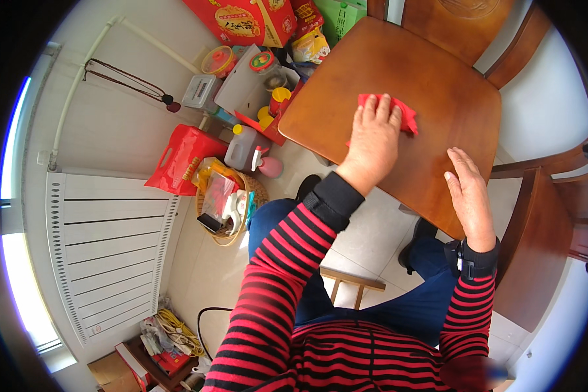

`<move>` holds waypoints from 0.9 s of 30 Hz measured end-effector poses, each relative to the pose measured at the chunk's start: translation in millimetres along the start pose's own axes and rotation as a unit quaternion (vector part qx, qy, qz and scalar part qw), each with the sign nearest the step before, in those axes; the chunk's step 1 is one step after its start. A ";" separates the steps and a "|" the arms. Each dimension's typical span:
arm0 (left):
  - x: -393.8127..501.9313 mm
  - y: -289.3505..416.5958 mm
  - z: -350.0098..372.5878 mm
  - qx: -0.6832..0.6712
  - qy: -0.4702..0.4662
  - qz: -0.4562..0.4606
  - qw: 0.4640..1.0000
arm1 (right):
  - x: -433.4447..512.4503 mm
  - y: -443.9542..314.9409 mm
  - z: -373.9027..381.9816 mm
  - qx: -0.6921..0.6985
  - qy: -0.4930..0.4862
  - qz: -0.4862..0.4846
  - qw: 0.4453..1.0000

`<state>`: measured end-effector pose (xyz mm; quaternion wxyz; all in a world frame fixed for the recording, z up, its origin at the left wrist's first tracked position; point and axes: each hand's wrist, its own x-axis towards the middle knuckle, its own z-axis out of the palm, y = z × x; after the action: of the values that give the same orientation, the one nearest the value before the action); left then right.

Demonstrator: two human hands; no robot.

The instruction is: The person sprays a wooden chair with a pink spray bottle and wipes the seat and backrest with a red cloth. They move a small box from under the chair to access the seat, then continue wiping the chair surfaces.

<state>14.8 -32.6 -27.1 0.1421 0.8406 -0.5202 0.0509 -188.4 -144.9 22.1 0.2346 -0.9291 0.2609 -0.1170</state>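
Observation:
A red cloth [407, 117] lies bunched on the brown wooden chair seat [421, 63]. My left hand [375, 137] is pressed on it from above, fingers spread over the fabric, which shows past the fingertips and to the right. Most of the cloth is hidden beneath the palm. My right hand [468, 196] holds nothing; it is at the seat's near right edge, thumb apart from the straight fingers. Whether it touches the wood I cannot tell. The seat's polished top reflects some light, and a carved wooden backrest [458, 29] rises behind it.
Left of the seat are a pink spray bottle [270, 166], a grey jug with a yellow cap [242, 147], a red bag [183, 159] and a wicker basket [257, 193]. A white radiator [112, 250] lines the wall. Another wooden chair [536, 245] stands at right.

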 end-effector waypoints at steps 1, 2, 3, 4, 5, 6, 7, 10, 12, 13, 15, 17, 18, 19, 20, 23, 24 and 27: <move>5.0 -7.2 0.3 0.004 -0.002 -0.009 1.000 | -0.3 2.1 0.4 -0.006 -0.009 0.006 1.000; 7.1 -11.9 0.8 0.004 -0.007 -0.001 1.000 | -0.8 3.9 1.6 -0.016 -0.014 -0.004 1.000; 6.3 -9.5 2.5 0.014 -0.002 0.001 1.000 | -1.4 5.3 3.3 -0.025 -0.020 -0.012 0.999; 4.2 -3.0 4.3 0.029 -0.008 -0.002 1.000 | -1.8 6.9 4.6 -0.033 -0.031 -0.005 0.999; 1.2 4.9 5.6 0.044 -0.015 -0.005 0.999 | -2.1 8.7 5.6 -0.037 -0.021 -0.023 0.999; -3.8 13.3 6.0 0.041 -0.017 0.018 0.999 | -2.4 10.6 6.9 -0.041 -0.017 -0.027 0.999; -8.8 23.3 6.1 0.047 -0.018 0.049 0.998 | -2.6 12.8 7.6 -0.044 -0.012 -0.030 0.998; -28.5 53.8 2.9 -0.040 -0.007 0.131 0.990 | -0.4 23.8 4.3 -0.043 -0.017 -0.032 0.998; -40.7 67.2 -0.9 -0.074 -0.007 0.172 0.982 | 0.8 31.9 -0.4 -0.054 -0.005 -0.003 0.999; -42.7 66.9 -2.3 -0.080 -0.019 0.181 0.980 | 1.0 35.2 -2.6 -0.060 0.003 0.017 0.998; -46.0 62.1 -5.4 -0.101 -0.031 0.201 0.974 | 0.5 37.4 -3.0 -0.071 -0.003 0.017 0.997; -39.9 41.8 -7.8 -0.087 -0.027 0.165 0.982 | -0.8 35.4 -2.2 -0.075 -0.016 0.043 0.996; -35.3 27.3 -9.5 -0.052 -0.025 0.138 0.989 | -1.4 32.9 -1.8 -0.083 -0.017 0.032 0.996; -30.5 11.9 -11.8 -0.016 -0.023 0.111 0.993 | -1.6 29.6 -1.2 -0.090 -0.024 0.040 0.995; -26.1 -5.4 -14.9 0.009 -0.019 0.074 0.997 | -2.0 25.9 -0.6 -0.090 -0.026 0.043 0.995; -18.0 -46.3 -23.0 0.038 -0.006 -0.033 0.999 | -1.2 15.7 0.4 -0.117 -0.036 0.055 0.991; -16.7 -53.8 -24.2 0.042 -0.022 -0.039 0.998 | -1.0 13.2 1.2 -0.134 -0.038 0.053 0.989; -17.4 -38.0 -16.8 0.119 -0.040 -0.042 0.991 | 0.5 11.0 3.9 -0.165 -0.039 0.042 0.985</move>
<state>41.8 3.3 -22.1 0.0221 0.8739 -0.4802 0.0728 -191.4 -152.0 13.3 0.0926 -0.9470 0.3066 -0.0262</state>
